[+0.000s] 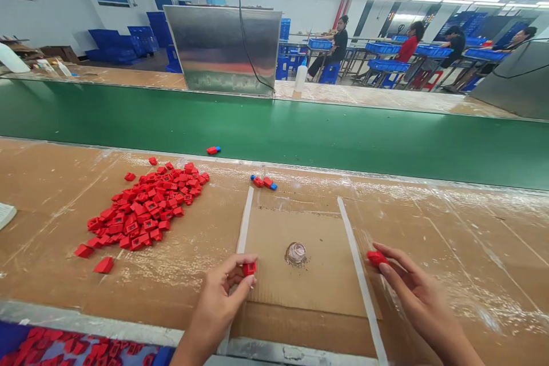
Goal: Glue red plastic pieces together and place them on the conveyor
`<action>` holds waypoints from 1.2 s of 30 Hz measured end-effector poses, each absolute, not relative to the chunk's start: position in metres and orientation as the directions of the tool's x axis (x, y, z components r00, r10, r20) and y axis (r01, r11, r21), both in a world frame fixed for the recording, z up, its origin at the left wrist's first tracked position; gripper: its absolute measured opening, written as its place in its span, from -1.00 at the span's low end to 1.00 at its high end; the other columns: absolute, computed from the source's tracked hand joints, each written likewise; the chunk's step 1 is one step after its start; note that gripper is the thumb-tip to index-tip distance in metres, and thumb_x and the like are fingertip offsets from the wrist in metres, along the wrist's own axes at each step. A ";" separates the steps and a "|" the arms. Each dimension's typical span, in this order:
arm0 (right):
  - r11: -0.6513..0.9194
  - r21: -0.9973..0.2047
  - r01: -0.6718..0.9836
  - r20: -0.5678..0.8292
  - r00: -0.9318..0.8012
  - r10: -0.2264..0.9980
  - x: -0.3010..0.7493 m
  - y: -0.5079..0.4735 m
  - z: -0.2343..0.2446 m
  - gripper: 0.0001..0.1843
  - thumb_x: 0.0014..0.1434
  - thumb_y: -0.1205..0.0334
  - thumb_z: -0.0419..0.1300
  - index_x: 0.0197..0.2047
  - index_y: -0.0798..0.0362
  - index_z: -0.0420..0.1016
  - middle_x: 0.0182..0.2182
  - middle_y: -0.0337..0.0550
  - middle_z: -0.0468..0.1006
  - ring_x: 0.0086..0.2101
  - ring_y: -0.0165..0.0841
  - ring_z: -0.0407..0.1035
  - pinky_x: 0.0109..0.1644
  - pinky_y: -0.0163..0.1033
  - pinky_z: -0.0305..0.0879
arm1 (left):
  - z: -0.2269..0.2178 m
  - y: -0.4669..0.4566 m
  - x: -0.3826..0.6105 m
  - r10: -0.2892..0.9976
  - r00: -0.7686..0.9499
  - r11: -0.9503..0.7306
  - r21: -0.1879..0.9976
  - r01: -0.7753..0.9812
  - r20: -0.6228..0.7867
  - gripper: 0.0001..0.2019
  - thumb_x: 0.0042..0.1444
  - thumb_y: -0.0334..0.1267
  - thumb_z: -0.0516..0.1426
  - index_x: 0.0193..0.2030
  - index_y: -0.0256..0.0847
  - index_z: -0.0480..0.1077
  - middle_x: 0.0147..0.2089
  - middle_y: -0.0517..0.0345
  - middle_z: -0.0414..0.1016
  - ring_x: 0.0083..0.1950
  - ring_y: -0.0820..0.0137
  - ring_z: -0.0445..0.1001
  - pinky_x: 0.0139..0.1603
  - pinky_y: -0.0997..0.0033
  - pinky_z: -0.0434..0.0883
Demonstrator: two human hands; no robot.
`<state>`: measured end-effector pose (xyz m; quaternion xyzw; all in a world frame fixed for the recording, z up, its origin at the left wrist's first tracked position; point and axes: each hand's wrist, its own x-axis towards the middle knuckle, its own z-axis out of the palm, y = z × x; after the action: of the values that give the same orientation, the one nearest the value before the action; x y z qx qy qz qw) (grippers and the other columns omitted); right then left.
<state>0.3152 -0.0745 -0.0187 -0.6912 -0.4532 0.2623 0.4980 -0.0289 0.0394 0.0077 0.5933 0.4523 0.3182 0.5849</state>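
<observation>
Between thumb and forefinger my left hand (229, 289) pinches a small red plastic block (249, 269) with a square opening, above the left tape strip. My right hand (414, 289) grips another red plastic piece (376, 258) by its ends, just right of the right tape strip. A cardboard sheet (313, 291) lies between the hands, with a small round, whitish lump (296, 253) in its middle. To the left is a large heap of similar red blocks (143, 209). Beyond the cardboard rest red pieces with blue ends (263, 182).
A green conveyor belt (343, 131) runs across behind the worktop, carrying one red-and-blue piece (213, 150). A blue bin (160, 355) of red blocks stands at the lower left. A white bottle (300, 79) and a metal panel (223, 48) stand behind the belt. Several people sit farther back.
</observation>
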 end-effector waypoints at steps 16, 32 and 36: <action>0.225 -0.584 0.780 0.335 -0.021 0.942 0.250 -0.013 0.024 -0.79 0.39 0.18 0.10 0.06 -0.04 0.40 -0.10 -0.14 0.56 -0.12 -0.28 0.47 -0.05 -0.20 0.39 | -0.008 0.015 0.000 0.826 0.486 0.422 0.885 -0.196 -0.286 -0.69 -0.03 -0.26 0.38 -0.09 -0.19 0.59 -0.20 0.10 0.62 -0.18 0.42 0.52 -0.09 0.50 0.45; 0.250 -0.542 0.802 0.303 -0.092 0.949 0.242 -0.012 0.022 -0.84 0.40 0.22 0.09 0.03 -0.04 0.40 -0.10 -0.18 0.55 -0.13 -0.30 0.46 -0.08 -0.24 0.36 | -0.011 0.010 -0.003 0.799 0.529 0.448 0.870 -0.207 -0.286 -0.67 0.02 -0.23 0.35 -0.05 -0.18 0.54 -0.21 0.13 0.58 -0.19 0.42 0.49 -0.09 0.44 0.46; 0.247 -0.535 0.808 0.305 -0.088 0.948 0.242 -0.012 0.026 -0.84 0.40 0.22 0.09 0.02 -0.05 0.40 -0.11 -0.17 0.55 -0.14 -0.30 0.46 -0.10 -0.24 0.35 | -0.011 0.011 -0.003 0.802 0.531 0.444 0.868 -0.221 -0.275 -0.68 0.03 -0.21 0.34 -0.04 -0.17 0.54 -0.20 0.13 0.56 -0.20 0.41 0.49 -0.10 0.41 0.47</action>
<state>0.2417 -0.0121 0.0259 -0.6025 -0.7286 0.1155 0.3047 -0.0025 0.0106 -0.0111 0.4103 0.3538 0.3308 0.7727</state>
